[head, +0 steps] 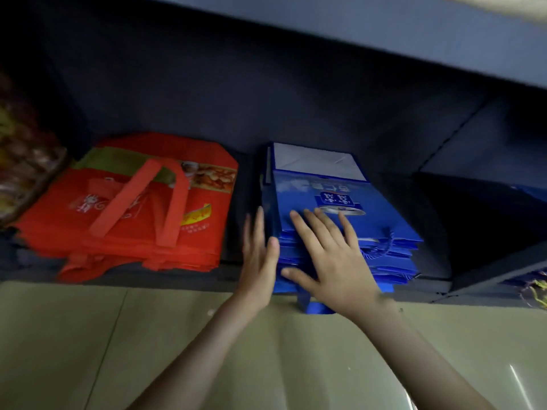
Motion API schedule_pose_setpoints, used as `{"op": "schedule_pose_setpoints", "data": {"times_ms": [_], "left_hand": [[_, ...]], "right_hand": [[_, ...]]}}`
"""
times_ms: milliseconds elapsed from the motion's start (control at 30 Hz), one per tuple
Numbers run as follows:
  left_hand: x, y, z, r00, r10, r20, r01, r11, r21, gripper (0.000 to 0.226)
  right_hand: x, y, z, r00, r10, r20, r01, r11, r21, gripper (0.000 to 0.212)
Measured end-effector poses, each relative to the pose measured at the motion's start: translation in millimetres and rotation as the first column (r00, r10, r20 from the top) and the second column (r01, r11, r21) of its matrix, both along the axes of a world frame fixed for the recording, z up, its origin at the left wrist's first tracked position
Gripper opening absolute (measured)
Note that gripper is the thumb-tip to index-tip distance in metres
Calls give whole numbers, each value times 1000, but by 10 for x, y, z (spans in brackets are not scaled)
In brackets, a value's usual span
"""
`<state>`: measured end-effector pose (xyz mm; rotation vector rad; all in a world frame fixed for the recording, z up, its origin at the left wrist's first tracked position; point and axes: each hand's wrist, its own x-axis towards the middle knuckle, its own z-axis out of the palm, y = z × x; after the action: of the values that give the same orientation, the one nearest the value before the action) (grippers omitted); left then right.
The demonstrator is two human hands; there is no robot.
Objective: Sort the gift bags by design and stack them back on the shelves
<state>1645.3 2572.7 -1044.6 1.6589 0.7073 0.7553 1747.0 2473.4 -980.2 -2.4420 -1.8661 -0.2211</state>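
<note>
A stack of flat blue gift bags (pixel 376 208) lies on the low dark shelf (pixel 236 261), right of centre, with white print and a blue cord handle at its front. My right hand (pixel 331 261) lies flat on top of the stack, fingers spread and straight. My left hand (pixel 260 258) stands edge-on against the stack's left side, fingers straight. Left of it sits a stack of red fabric bags (pixel 142 208) with red strap handles laid over the top.
A dark shelf board (pixel 384 39) runs overhead. More blue bags (pixel 527 190) lie in the dark bay to the right. A patterned heap (pixel 20 161) sits at the far left. Beige floor tiles (pixel 88 350) fill the foreground.
</note>
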Motion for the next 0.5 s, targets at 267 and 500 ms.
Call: {"op": "schedule_pose_setpoints", "data": {"times_ms": [267,500], "left_hand": [[164,-188,-50,998,3,-55,-7,997,-78,94],[217,-168,-20,980,-150,-129,142,987,-73,92]], "right_hand": [[152,-97,-165,985,41,170,-46,999,23,90],[248,-159,-240,980,56,192,-67,997,50,74]]}}
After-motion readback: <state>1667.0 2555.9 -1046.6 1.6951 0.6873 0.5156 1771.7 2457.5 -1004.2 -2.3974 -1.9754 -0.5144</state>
